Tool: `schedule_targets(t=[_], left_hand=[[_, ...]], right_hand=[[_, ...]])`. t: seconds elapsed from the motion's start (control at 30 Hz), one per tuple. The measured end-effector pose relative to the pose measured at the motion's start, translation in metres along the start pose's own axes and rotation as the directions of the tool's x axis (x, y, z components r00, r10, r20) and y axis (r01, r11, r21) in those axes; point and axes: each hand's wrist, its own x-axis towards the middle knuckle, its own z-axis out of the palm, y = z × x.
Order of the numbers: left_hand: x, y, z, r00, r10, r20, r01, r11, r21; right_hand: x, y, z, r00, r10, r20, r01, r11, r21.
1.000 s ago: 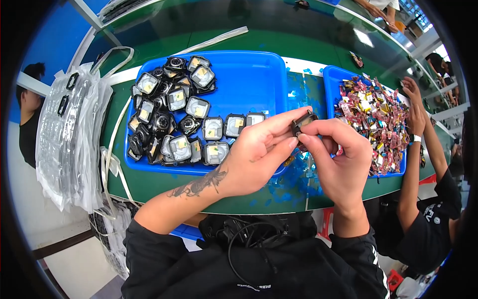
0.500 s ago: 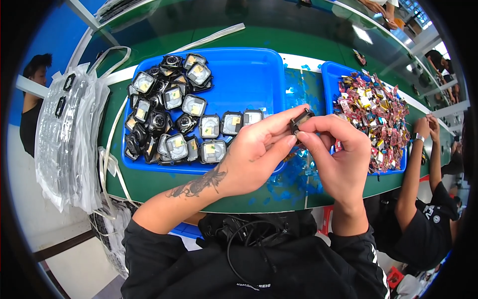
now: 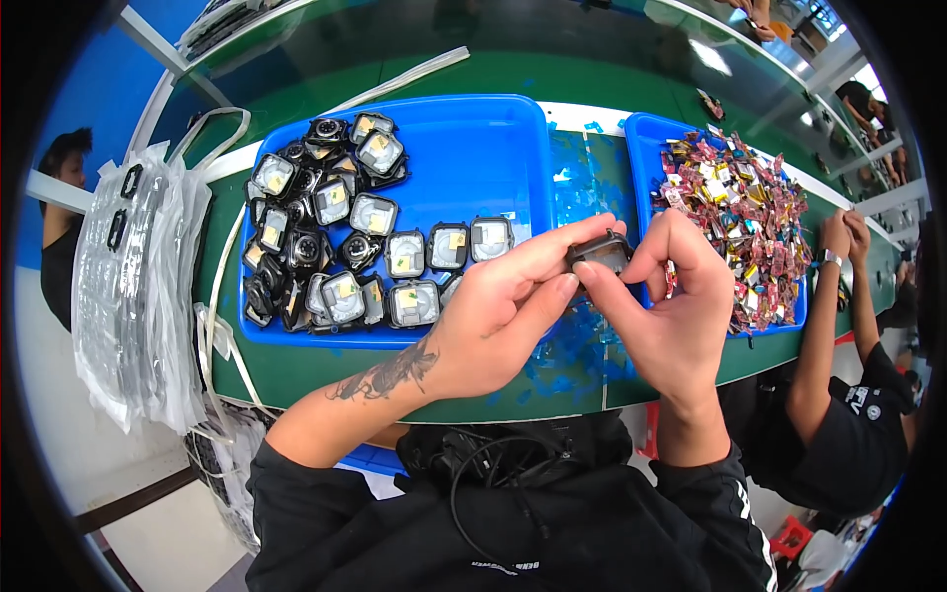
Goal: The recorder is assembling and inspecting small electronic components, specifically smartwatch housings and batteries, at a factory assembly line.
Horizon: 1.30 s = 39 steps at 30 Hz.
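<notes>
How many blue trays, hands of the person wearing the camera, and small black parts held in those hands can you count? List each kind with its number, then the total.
Blue trays: 2, the left tray and the right tray
Own hands: 2, left hand and right hand
Held black part: 1
Total: 5

Black pushed-up sleeves (image 3: pixel 326 503), tattooed left forearm (image 3: pixel 390 370), dangling black cable (image 3: pixel 473 474).

My 2 hands, raised together above the green table (image 3: pixel 296 365) edge: left hand (image 3: pixel 493 321), tattooed forearm bare, fingers extended and pinching; right hand (image 3: pixel 671 306), fingers curled, thumb meeting left fingertips.
</notes>
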Motion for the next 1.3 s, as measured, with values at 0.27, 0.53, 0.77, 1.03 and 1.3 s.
schedule_targets(t=[0.27, 0.53, 0.77, 1.03, 1.3], left_hand=[[0.009, -0.006, 0.009, 0.982, 0.067, -0.175, -0.13, 0.917, -0.378], [0.003, 0.012, -0.009, 0.991, 0.125, 0.037, -0.127, 0.854, 0.504], [0.004, 0.001, -0.009, 0.92, 0.39, 0.035, -0.336, 0.742, 0.58], [0.002, 0.003, -0.004, 0.99, 0.13, -0.053, -0.102, 0.926, 0.362], [0.003, 0.0, 0.001, 0.989, -0.122, -0.078, 0.121, 0.992, -0.022]], right_hand=[[-0.018, 0.014, -0.003, 0.982, 0.184, -0.035, -0.13, 0.805, 0.579], [-0.021, 0.017, -0.009, 0.959, 0.232, 0.163, -0.282, 0.721, 0.633], [-0.022, 0.016, -0.015, 0.947, 0.214, 0.238, -0.32, 0.625, 0.712], [-0.019, 0.014, -0.016, 0.964, 0.165, 0.207, -0.239, 0.878, 0.414], [-0.023, 0.015, 0.0, 0.963, 0.238, 0.127, -0.269, 0.796, 0.543]])
